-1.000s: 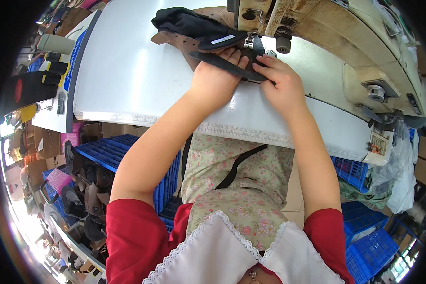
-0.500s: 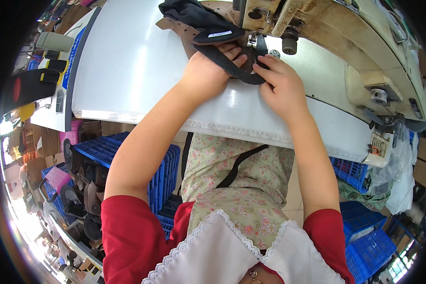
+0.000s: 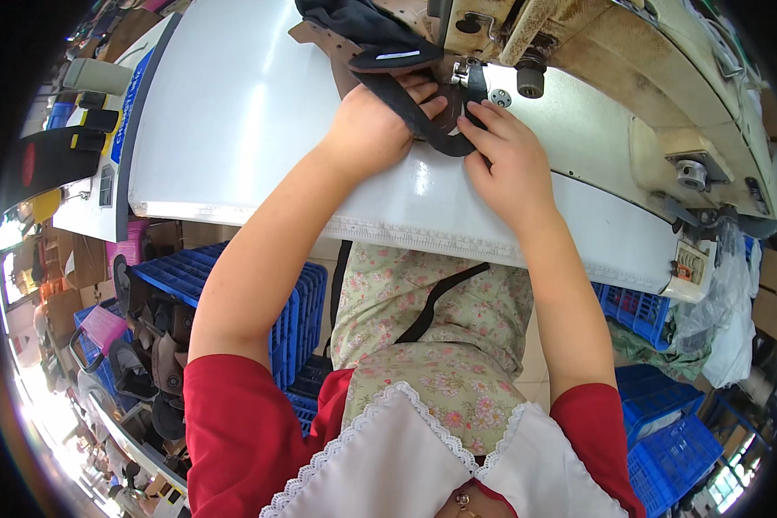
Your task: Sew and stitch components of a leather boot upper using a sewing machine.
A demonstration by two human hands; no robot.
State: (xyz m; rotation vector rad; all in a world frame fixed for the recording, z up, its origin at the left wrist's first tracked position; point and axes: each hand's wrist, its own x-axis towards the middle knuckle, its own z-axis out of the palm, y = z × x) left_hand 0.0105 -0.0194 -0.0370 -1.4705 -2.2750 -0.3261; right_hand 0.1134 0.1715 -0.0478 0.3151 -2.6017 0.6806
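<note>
A brown shoe upper [image 3: 345, 79] with a black padded lining [image 3: 358, 24] and a white label [image 3: 397, 55] lies under the presser foot [image 3: 460, 72] of a sewing machine [image 3: 604, 60]. My left hand [image 3: 375, 125] reaches beneath its black collar strip [image 3: 397, 97], fingers curled into the loop and pressing the work down. From the right, my right hand [image 3: 505, 142] pinches the strip's edge between thumb and fingers, just in front of the presser foot. The strip covers part of my left fingers.
The white sewing table [image 3: 233, 129] has a ruler strip [image 3: 440, 240] along its near edge. A control box [image 3: 116, 129] stands at its left end. Blue crates [image 3: 298, 319] sit below left, dark shoes [image 3: 160, 363] beside them, and more blue crates [image 3: 673, 457] below right.
The shoe upper has turned slightly clockwise under the presser foot; its left tip has moved up and right. Both hands have shifted slightly left, keeping their hold.
</note>
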